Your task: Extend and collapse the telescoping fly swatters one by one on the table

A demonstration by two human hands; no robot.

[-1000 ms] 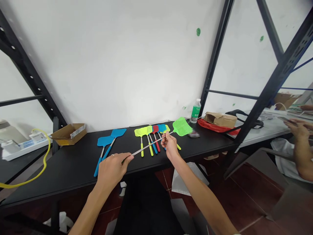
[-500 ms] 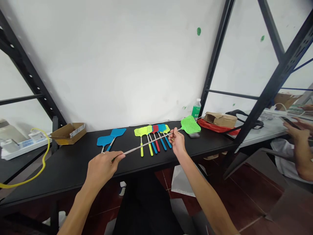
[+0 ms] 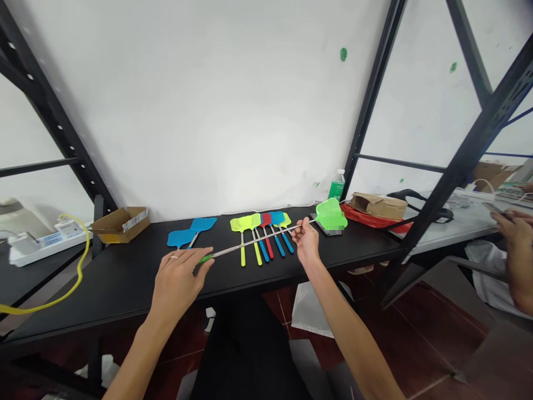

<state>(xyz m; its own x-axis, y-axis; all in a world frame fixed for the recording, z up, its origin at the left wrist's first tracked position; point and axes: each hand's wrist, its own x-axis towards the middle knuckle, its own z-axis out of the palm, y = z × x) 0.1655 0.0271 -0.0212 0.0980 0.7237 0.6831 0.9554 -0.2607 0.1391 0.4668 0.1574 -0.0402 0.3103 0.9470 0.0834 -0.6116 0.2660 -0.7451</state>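
A green fly swatter (image 3: 330,215) with a long metal rod is held between both hands, slanting up to the right above the table. My left hand (image 3: 181,280) is closed around its green handle, which shows partly between thumb and fingers. Near the swatter's head, my right hand (image 3: 307,241) pinches the thin rod. Behind the rod lies a row of several fly swatters: yellow ones (image 3: 243,224), a red one (image 3: 266,220) and blue ones (image 3: 276,218). Two blue fly swatters (image 3: 204,224) lie further left, partly hidden by my left hand.
On the black table (image 3: 120,278) stand an open cardboard box (image 3: 120,225) at left and a green-labelled bottle (image 3: 337,186) at right. A brown carton (image 3: 378,205) rests on red plastic (image 3: 353,216). Another person's hands (image 3: 518,230) hold a phone at far right.
The green swatter's head has shifted slightly right and turned, together with my right hand. More of the green handle now shows at my left hand. The view has moved a little.
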